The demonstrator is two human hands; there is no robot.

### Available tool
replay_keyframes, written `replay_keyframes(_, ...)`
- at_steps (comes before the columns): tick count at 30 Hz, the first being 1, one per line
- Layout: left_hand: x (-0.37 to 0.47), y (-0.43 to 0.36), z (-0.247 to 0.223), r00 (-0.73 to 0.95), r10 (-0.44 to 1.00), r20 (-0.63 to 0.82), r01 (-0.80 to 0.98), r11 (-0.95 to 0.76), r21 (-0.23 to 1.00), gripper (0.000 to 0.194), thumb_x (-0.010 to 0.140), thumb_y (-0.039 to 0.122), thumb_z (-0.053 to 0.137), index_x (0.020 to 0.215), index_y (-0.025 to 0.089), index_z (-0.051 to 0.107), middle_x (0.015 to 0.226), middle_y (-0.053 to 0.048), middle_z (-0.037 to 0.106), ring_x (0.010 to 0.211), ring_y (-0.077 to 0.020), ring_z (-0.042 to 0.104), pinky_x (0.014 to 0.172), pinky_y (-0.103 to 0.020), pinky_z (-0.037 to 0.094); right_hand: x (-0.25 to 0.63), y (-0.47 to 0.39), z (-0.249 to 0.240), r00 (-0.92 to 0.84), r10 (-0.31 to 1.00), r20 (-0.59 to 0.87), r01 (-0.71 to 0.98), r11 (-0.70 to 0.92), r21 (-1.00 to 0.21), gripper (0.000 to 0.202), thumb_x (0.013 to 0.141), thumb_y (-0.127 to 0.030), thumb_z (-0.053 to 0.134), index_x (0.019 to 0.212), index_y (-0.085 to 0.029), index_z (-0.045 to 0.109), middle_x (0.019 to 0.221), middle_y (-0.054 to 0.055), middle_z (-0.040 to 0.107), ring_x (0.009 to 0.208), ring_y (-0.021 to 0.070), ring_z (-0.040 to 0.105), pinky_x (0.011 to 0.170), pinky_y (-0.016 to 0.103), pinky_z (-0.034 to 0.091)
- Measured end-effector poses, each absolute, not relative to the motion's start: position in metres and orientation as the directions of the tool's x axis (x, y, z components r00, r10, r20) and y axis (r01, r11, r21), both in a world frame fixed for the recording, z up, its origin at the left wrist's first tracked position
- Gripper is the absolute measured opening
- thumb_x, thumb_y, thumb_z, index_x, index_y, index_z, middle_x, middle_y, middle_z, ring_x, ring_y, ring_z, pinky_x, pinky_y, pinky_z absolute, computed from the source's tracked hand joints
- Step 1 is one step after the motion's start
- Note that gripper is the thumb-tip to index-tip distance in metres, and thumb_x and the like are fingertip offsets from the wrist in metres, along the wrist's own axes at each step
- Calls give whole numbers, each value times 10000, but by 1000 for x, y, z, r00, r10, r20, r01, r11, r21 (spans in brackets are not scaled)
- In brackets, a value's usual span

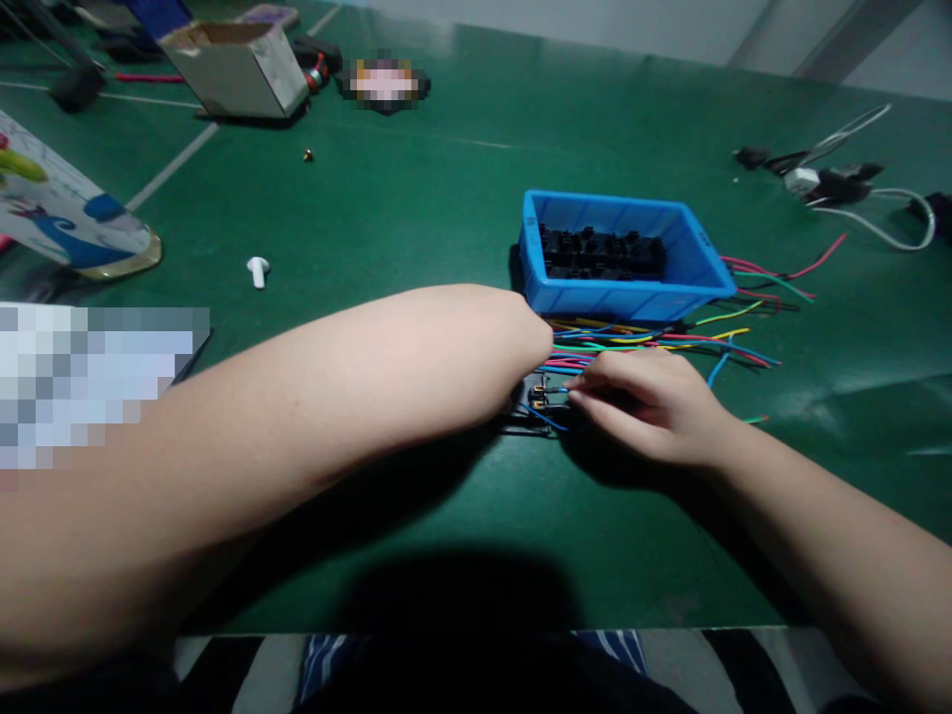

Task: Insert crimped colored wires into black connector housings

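Note:
My right hand (pixel 654 402) pinches a thin blue wire (pixel 562 391) between thumb and fingertips. The wire's end meets a small black connector housing (pixel 536 377) with copper-coloured metal contacts. My left hand (pixel 502 342) rests against the housing's left side. Its fingers are tucked under and hidden, so its grip does not show. Another blue wire (pixel 546 416) runs along the housing's near side. Just beyond both hands lies a bundle of coloured wires (pixel 632 337), in red, blue, yellow and green.
Behind the wires stands a blue plastic bin (pixel 610 302) holding several black parts (pixel 595 253). A white cable with plugs (pixel 803 180) lies far right on the green table (pixel 446 178). At left are an open carton (pixel 238 79), a patterned container (pixel 66 198) and a small white piece (pixel 258 270).

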State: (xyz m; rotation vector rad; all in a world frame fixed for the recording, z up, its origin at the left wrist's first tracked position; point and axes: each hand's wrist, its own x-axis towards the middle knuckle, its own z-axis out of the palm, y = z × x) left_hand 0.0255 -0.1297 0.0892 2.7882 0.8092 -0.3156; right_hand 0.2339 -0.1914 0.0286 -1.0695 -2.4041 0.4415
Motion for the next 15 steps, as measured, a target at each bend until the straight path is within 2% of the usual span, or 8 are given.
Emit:
replay_keyframes(9,25,-130,88,832,497,-246,538,-830,145,246,793,205,535,909,178,751,765,-63,715,707,-176,650,731,-270,468,234,-192,28,-577,766,284,606,635,-479,78,882,-190,545,817,-217,577,639,-14,652,536,126,590,516,244,426)
replay_keyframes(15,24,-129,87,833,502,-232,541,-827,151,243,802,209,529,889,175,753,747,-60,706,698,-175,647,735,-274,467,235,-192,28,-596,759,263,596,637,-489,101,871,-166,513,825,-227,578,714,8,697,596,152,633,547,266,458)
